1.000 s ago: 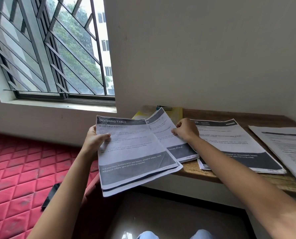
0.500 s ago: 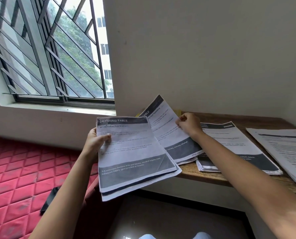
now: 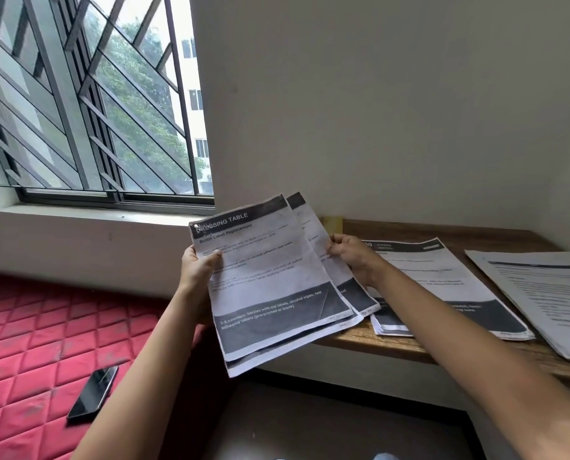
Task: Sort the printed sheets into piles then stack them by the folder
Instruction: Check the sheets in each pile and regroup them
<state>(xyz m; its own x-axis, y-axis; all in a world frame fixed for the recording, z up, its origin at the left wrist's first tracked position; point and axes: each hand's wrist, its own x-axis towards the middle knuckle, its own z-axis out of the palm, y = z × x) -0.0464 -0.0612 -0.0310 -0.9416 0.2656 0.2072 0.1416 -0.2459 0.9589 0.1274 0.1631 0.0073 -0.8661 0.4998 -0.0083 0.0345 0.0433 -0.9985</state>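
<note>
My left hand (image 3: 198, 270) grips the left edge of a small stack of printed sheets (image 3: 270, 280) headed "DRESSING TABLE", held up over the front left of the wooden desk (image 3: 406, 348). My right hand (image 3: 351, 257) pinches the right edge of another sheet (image 3: 338, 270) tucked just behind that stack. Two piles lie on the desk: a dark-banded pile (image 3: 443, 287) in the middle and a plainer pile (image 3: 542, 293) at the right. A corner of the yellow folder (image 3: 332, 224) shows behind the held sheets.
A black phone (image 3: 93, 396) lies on the red quilted mattress (image 3: 27, 343) at the left. A barred window (image 3: 87, 94) is above it. The desk sits in a wall corner, with a dark gap below its front edge.
My right hand lifted its sheet off the desk and brought it left, behind the stack in my left hand. The stack has tilted more upright.
</note>
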